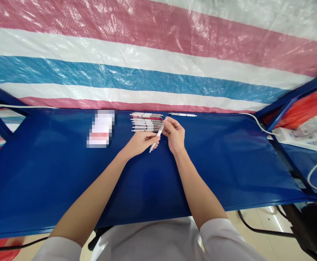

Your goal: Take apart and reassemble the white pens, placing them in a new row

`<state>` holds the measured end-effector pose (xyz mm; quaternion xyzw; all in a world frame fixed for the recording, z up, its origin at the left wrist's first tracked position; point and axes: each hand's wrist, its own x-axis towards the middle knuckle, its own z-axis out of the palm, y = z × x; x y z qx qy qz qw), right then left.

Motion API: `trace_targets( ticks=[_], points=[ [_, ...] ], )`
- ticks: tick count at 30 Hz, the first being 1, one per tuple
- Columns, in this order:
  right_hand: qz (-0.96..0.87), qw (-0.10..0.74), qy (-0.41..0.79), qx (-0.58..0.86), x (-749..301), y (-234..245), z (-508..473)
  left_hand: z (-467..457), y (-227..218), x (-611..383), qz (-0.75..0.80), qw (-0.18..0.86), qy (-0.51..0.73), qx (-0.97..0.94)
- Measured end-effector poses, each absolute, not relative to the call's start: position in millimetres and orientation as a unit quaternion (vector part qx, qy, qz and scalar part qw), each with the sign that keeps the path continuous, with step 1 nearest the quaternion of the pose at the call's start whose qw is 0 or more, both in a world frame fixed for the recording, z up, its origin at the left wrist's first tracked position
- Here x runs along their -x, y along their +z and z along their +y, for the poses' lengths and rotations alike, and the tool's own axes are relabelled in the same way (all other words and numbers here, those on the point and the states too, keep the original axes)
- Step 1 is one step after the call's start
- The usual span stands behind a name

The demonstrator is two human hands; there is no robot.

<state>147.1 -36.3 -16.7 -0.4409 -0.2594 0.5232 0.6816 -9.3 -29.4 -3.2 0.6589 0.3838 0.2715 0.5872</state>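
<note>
Both of my hands hold one white pen (156,139) above the blue table (66,174). My left hand (140,142) is closed round its lower part, near the tip. My right hand (175,135) pinches its upper end. Just behind my hands lies a row of several white, grey and red pens (146,122), side by side. A single white pen (182,115) lies apart at the table's far edge.
A blurred white and red card or packet (101,128) lies left of the pens. A striped red, white and blue tarpaulin (147,54) hangs behind the table. At the right stand a white power strip (291,136) with cables and an orange bag (307,107).
</note>
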Motion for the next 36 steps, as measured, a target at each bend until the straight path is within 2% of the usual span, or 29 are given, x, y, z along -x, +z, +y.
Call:
trace_targets(
  ticks=[5, 23, 36],
  points=[
    [-0.263, 0.668, 0.541, 0.438, -153.2, -16.8, -35.9, -27.1, -6.6, 12.2, 0.363, 0.649, 0.259, -0.616],
    [-0.278, 0.667, 0.566, 0.398, -144.5, -16.0, -44.1, -31.8, -2.5, 24.2, 0.324, 0.740, 0.217, -0.548],
    [-0.310, 0.678, 0.517, 0.420, -142.0, -17.3, -42.3, -37.8, -15.7, 15.1, 0.432, 0.569, 0.376, -0.591]
  ],
)
